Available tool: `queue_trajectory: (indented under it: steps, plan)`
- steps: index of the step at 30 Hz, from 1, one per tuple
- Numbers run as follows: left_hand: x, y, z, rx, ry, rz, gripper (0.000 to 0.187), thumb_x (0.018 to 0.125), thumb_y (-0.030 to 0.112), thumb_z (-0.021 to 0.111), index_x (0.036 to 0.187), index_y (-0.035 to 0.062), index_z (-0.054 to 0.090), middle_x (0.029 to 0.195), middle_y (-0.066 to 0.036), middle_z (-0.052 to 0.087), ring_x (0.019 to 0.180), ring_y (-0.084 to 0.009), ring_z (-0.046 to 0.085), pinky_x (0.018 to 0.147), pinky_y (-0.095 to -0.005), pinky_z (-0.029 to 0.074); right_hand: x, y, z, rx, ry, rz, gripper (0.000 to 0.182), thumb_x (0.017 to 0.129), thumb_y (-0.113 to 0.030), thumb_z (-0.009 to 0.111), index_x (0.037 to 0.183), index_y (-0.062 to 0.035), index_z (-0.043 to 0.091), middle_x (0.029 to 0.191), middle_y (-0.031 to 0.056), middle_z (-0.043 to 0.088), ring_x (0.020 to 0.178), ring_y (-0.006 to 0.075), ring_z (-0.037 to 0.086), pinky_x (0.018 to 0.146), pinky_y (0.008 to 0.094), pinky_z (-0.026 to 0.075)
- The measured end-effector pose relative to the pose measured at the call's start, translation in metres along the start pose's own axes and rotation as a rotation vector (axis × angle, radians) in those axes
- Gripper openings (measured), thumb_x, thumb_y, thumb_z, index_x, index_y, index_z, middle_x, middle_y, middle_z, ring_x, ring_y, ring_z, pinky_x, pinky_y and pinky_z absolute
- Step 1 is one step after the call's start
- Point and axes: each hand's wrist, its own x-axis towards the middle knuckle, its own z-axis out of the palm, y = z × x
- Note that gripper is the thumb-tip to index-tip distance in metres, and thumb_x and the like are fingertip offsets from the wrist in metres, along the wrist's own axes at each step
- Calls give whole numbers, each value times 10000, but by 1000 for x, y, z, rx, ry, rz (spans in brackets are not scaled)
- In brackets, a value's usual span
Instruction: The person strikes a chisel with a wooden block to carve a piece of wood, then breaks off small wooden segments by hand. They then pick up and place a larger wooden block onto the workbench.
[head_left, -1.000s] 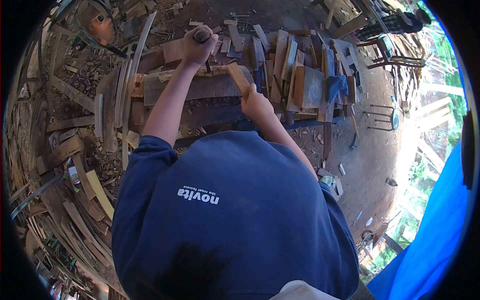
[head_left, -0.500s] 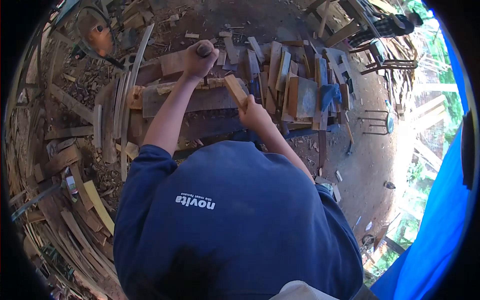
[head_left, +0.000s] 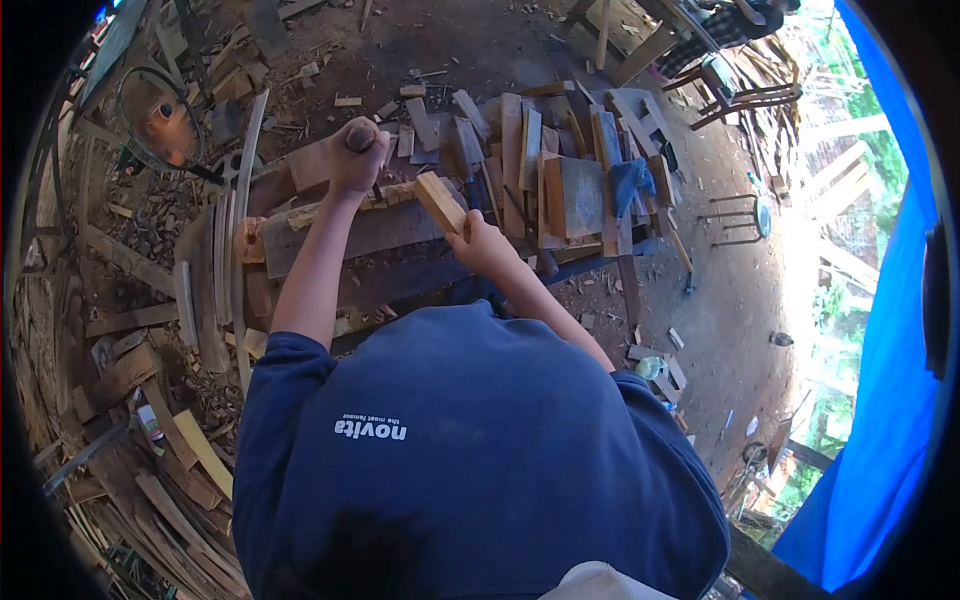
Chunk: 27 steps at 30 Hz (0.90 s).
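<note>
My left hand is closed around the rounded handle of a chisel, its butt end facing up. The chisel's thin dark shaft comes out below the fist, over the pale, rough-cut edge of a long wooden board. In my right hand is a squared wooden block, gripped at its near end. The block is held tilted, to the right of the chisel and above the board, apart from the chisel handle. My fist hides the upper part of the shaft.
Stacked wood offcuts and a blue cloth lie right of the board. A hammer leans there. Beyond are a stool, a chair and a person. Long wood strips crowd the left.
The camera view has shifted, so the board and wood pile sit further left. Both hands keep their grips, and the block stays raised beside the chisel.
</note>
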Motion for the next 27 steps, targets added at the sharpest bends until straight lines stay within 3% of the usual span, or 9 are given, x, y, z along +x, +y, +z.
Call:
queue_trajectory:
  steps: [8,14,16,19,20,22,25,27]
  plan:
    - [-1,-17,-3,79,39,45,176,828,27,635,688,75,540,585,46,485,527,-32,474,487,-226,393,-13,29,17,93,90,-127,422,887,-344,619,1149,-51,467,956,287,670,910,472,649,796,532,519]
    - [-1,-16,-4,72,32,10,178,824,24,634,684,76,537,595,41,491,533,-33,477,492,-226,397,-22,73,32,-49,112,-211,453,857,-333,667,1219,-123,494,979,192,685,918,417,651,779,496,517]
    - [0,-14,-3,120,32,58,181,827,21,631,683,76,535,593,41,494,528,-33,480,490,-225,396,-14,82,34,-296,171,-366,487,822,-323,690,1246,-158,516,1026,120,664,1011,340,617,841,458,489]
    - [-2,-7,0,36,7,-4,189,835,19,628,684,74,529,587,43,494,520,-33,484,486,-223,393,6,84,33,-416,278,-521,522,785,-310,712,1260,-186,537,1062,70,627,1076,281,570,896,427,448]
    - [-2,-4,0,29,11,-11,191,837,20,629,684,74,528,583,43,493,518,-34,486,483,-223,394,14,81,33,-416,281,-520,522,785,-310,712,1260,-186,537,1062,70,627,1076,281,570,896,427,448]
    - [-1,-2,1,21,14,-15,193,838,21,630,685,74,527,580,44,492,516,-35,487,480,-223,394,34,76,34,-507,170,-506,514,798,-271,675,1282,-177,532,1213,65,583,1183,267,511,964,434,418]
    - [0,-2,2,44,27,-28,196,840,19,629,682,74,526,580,41,494,510,-37,489,475,-223,395,53,67,39,-542,246,-558,531,775,-249,708,1279,-210,542,1120,63,590,1116,269,542,928,416,419]
    - [1,-3,3,37,20,-11,194,841,19,629,684,76,530,580,41,496,506,-38,491,471,-224,394,54,59,40,-575,228,-524,546,778,-248,695,1295,-205,525,1184,73,571,1153,279,521,948,413,416]
